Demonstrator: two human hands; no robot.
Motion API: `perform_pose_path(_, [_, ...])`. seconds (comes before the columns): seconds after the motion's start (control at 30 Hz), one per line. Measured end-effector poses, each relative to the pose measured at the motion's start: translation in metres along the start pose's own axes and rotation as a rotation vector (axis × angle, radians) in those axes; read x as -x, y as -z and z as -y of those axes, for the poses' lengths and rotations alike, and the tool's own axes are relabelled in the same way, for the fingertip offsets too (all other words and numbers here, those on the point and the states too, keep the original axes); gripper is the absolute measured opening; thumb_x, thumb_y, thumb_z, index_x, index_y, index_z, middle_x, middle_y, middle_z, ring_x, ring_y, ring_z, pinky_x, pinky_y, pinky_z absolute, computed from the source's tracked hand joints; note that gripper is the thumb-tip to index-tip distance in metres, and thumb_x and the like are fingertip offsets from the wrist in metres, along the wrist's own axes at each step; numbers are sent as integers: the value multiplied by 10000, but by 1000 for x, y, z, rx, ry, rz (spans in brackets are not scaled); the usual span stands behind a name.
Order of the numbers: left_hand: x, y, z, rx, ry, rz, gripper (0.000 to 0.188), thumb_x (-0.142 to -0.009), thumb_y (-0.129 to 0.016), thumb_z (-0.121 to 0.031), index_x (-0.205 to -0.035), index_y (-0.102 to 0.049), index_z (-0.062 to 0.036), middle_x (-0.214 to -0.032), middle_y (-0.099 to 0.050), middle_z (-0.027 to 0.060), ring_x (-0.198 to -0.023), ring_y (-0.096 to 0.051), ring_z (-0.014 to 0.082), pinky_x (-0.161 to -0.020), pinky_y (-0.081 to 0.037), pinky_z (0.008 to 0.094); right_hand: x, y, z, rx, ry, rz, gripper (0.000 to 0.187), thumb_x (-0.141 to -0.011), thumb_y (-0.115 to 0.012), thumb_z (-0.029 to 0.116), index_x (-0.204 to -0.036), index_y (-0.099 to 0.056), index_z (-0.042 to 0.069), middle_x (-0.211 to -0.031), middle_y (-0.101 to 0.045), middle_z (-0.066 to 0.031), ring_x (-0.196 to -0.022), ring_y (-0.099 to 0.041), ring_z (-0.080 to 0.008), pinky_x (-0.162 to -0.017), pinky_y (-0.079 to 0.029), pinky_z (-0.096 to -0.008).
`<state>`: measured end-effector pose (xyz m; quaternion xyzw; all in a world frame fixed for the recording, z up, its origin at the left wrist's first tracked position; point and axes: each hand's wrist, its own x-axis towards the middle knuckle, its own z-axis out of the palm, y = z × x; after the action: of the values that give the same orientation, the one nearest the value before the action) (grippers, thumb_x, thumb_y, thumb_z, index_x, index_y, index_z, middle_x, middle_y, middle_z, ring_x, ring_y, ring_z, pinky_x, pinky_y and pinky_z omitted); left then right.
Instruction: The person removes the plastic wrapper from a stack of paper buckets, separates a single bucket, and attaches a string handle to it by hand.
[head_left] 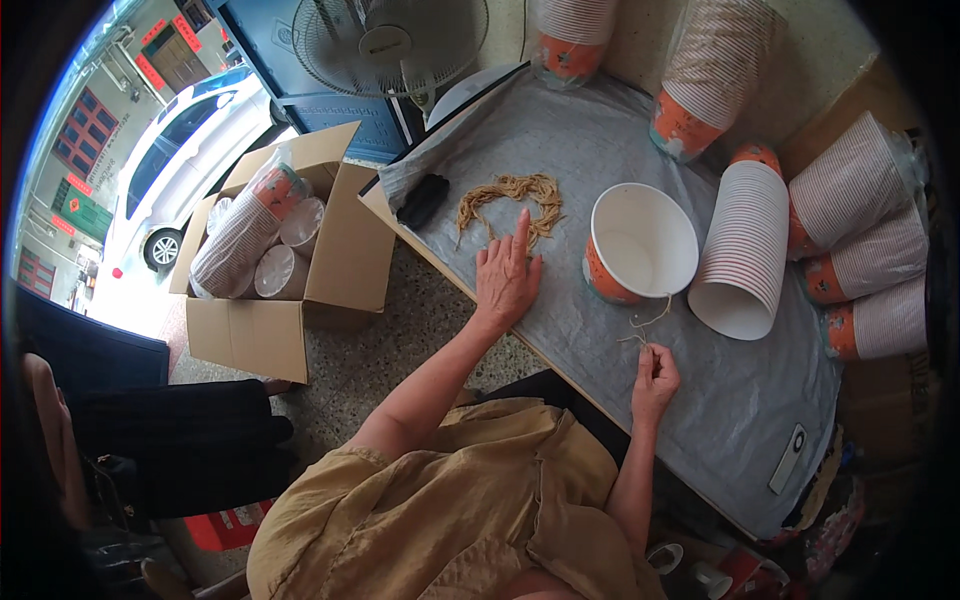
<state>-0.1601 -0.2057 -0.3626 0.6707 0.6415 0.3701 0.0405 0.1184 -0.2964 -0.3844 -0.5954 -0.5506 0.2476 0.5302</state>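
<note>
Head view, centre: left fingers (pixel 521 240) spread, seemingly empty, at string bundle (pixel 530 185); right fingers (pixel 645 358) pinch cord (pixel 658 317) below bucket (pixel 645 240), I judge to steady it.

Paper bucket (pixel 607 277): white rim and inside, orange printed outer wall, greenish low down; upright, mouth up; right of frame centre.
Thread (pixel 668 304): thin, tan; runs from bucket's lower-right rim, loosely curved, just below it; attachment unclear.
Thread bundle (pixel 512 187): many tan strands, tangled, arched into rough open loop; lying flat, upper middle of frame.
</note>
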Motion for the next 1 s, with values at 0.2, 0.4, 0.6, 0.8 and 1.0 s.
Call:
perform_pose_path(0.2, [-5, -2, -1, -124, 4, 36, 909, -885, -686, -226, -1634, -183, -123, -1014, -584, 113, -962, -543, 296, -842, -383, 441, 2, 0, 4, 10, -2, 1, 154, -1008, -644, 141, -951, -645, -2, -746, -524, 31, -660, -443, -67, -598, -388, -248])
perform_pose_path(0.4, [-2, -3, -1, -134, 10, 41, 912, -894, -680, -228, -1640, -163, -138, -1021, -579, 121, -972, -538, 299, -832, -373, 446, 3, 0, 6, 1, 22, -10, 153, -1004, -653, 137, -930, -639, 4, -736, -511, 52, -659, -437, -49, -594, -378, -232])
perform_pose_path(0.6, [-1, -2, -3, -129, 16, 74, 909, -898, -675, -227, -1641, -158, -141, -1021, -574, 121, -976, -537, 303, -841, -376, 451, 3, 3, 4, 3, 0, -8, 151, -999, -657, 141, -962, -647, -4, -732, -522, 27, -663, -455, -72, -604, -398, -254])
perform_pose_path(0.8, [-7, -2, -4, -142, 15, 48, 854, -901, -669, -229, -1623, -223, -130, -1041, -603, 122, -978, -553, 310, -854, -388, 455, 0, 1, -1, 15, -17, -10, 116, -986, -659, 112, -965, -650, -2, -721, -518, 30, -654, -443, -66, -597, -396, -247])
perform_pose_path(1.0, [-8, -5, 2, -159, 44, 64, 875, -892, -679, -242, -1625, -214, -132, -1078, -623, 122, -992, -569, 309, -865, -403, 465, 0, -1, -1, -23, -34, -22, 103, -980, -660, 95, -951, -656, -3, -708, -510, 33, -630, -427, -65, -572, -375, -240])
